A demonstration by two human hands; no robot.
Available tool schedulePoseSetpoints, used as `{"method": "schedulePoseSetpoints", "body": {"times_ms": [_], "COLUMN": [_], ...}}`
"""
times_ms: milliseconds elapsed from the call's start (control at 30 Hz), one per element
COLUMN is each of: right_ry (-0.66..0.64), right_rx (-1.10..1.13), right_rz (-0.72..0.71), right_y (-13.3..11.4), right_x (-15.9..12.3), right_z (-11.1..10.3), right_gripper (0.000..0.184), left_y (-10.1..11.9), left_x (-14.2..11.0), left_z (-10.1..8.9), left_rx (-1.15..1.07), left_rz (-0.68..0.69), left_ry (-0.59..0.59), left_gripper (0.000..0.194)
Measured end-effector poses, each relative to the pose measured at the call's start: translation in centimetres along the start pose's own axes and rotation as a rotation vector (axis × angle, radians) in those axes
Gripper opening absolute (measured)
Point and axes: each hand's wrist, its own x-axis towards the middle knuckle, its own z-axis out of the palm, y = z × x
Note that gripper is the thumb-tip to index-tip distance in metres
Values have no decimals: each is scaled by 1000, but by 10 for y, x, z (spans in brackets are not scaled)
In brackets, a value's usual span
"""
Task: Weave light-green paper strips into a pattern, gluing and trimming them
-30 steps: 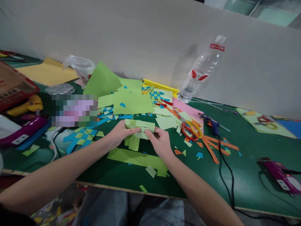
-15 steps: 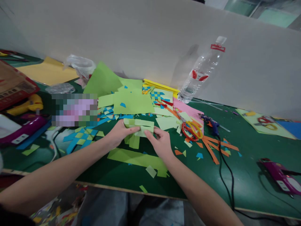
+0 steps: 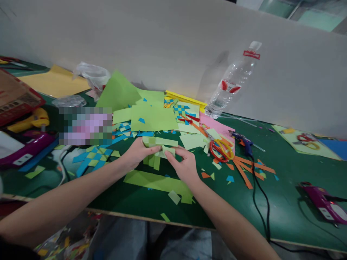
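Between my hands, just above the table, is a piece of woven green paper strips in lighter and darker shades. My left hand pinches its left end, thumb on the near side. My right hand holds a pale strip at the right between thumb and fingers, and that strip is bent up and curled. A few darker green strip ends hang below the woven part. Nearer me a long green paper strip lies flat on the green table, with a small pale paper scrap over its edge.
Green sheets lie behind my hands. Red and yellow scissors, a blue glue gun with a black cord and orange strips are to the right. A plastic bottle stands by the wall. A blue-green woven piece lies left.
My right fingers have curled the pale strip up and leftward; it lay flatter before. My left hand keeps its hold in the same place.
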Motion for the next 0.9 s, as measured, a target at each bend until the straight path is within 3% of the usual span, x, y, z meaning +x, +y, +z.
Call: {"method": "schedulePoseSetpoints", "body": {"times_ms": [300,667,900], "right_ry": [-3,101,35], "right_rx": [-111,-394,-286], "right_rz": [-105,-414,-349], "right_y": [-1,3,-3], "right_x": [-1,-4,-5], "right_z": [1,8,0], "right_gripper": [23,18,26], "left_y": [2,0,-3], "left_x": [-1,-2,2], "left_z": [1,-1,-2], "left_rx": [42,61,60], "left_rz": [26,103,77], "left_ry": [7,-72,-21], "left_gripper": [29,36,42]}}
